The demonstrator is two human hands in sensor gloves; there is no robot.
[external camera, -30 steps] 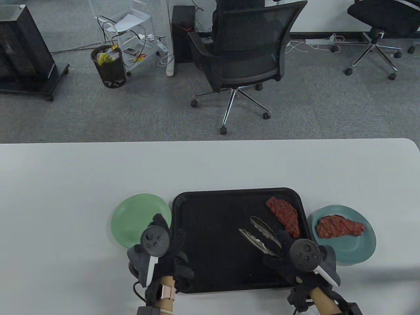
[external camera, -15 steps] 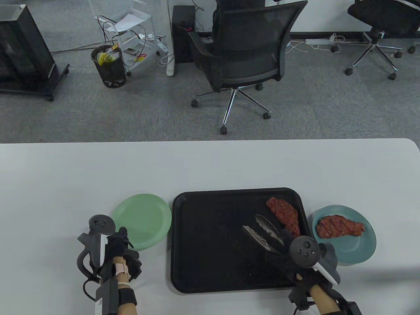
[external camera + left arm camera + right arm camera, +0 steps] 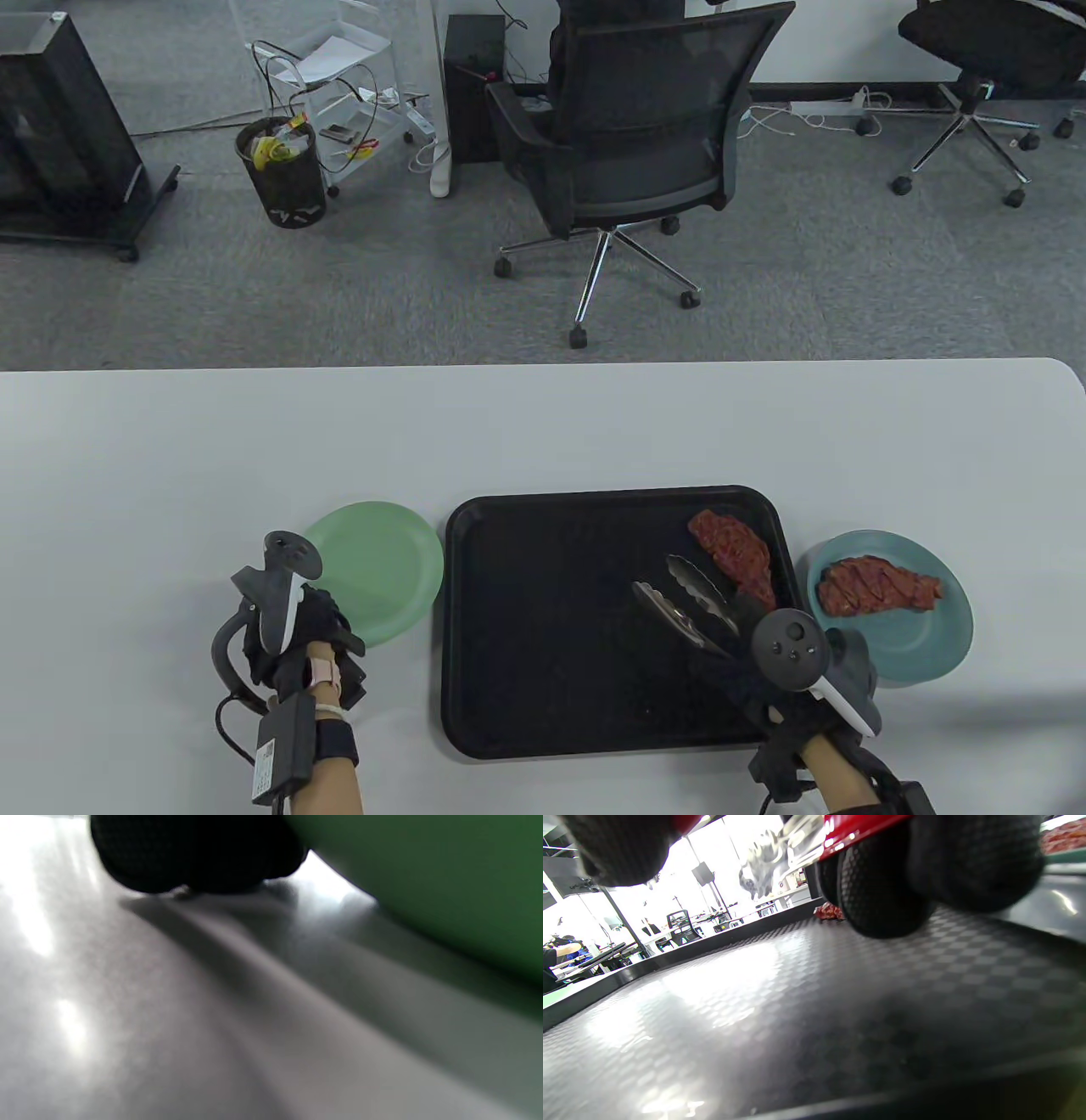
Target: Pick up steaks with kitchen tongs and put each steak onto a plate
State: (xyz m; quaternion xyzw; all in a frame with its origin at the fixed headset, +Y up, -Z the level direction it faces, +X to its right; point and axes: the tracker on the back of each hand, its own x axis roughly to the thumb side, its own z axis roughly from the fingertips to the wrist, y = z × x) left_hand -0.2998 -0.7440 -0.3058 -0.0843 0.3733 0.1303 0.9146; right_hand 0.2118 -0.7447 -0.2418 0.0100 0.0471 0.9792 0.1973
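Observation:
One raw red steak lies at the far right of the black tray; in the right wrist view this steak shows low beyond my fingers. A second steak rests on the blue plate. My right hand grips the handle end of the metal tongs. Their arms are spread, with the tips just left of the tray steak and nothing between them. The green plate is bare. Against its near left rim my left hand rests on the table, holding nothing that I can see.
The white table runs far and wide behind the tray. Its front edge lies close below both wrists. Office chairs and a bin stand on the carpet beyond the table. In the left wrist view a fingertip touches the table beside the green plate.
My left hand left the tray's left edge, swung out to the left, and now sits by the green plate's near rim. The right hand moved the tongs slightly right toward the tray steak.

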